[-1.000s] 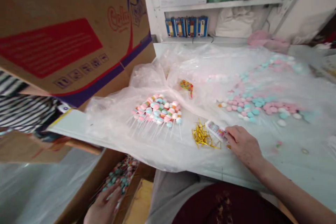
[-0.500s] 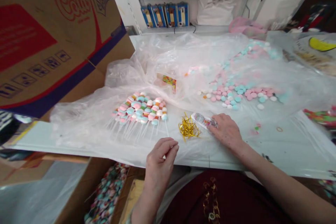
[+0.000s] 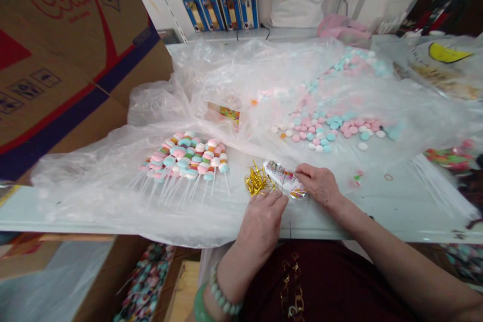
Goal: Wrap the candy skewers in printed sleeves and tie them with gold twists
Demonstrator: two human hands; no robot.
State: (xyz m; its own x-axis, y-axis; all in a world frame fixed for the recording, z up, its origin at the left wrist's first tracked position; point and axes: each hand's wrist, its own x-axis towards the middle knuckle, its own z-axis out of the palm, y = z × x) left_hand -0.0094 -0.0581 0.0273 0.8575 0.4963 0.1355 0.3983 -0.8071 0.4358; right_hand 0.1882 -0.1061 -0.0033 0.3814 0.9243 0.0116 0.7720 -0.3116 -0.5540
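Observation:
A clear plastic bag of sweets (image 3: 285,179) with a printed label lies on the plastic sheet, and my right hand (image 3: 319,184) grips its right end between fingers and thumb. My left hand (image 3: 262,222) lies just below it, fingertips at the bag's lower edge, and I cannot tell if it holds anything. A tangle of gold twist ties (image 3: 257,180) sits next to the bag's left end. Further left lies a heap of pastel marshmallow lollipops on white sticks (image 3: 184,158). Loose pink, blue and white sweets (image 3: 324,131) are spread to the upper right.
A crumpled clear plastic sheet (image 3: 109,196) covers the white table. A cardboard box flap (image 3: 64,55) juts in at upper left. Below the table edge, a box holds mixed sweets (image 3: 145,282). Blue boxes stand on a white shelf (image 3: 221,12) behind.
My left hand has moved right from the table edge to the bag. The bag now lies turned, with its end under my right fingers. The view has shifted slightly.

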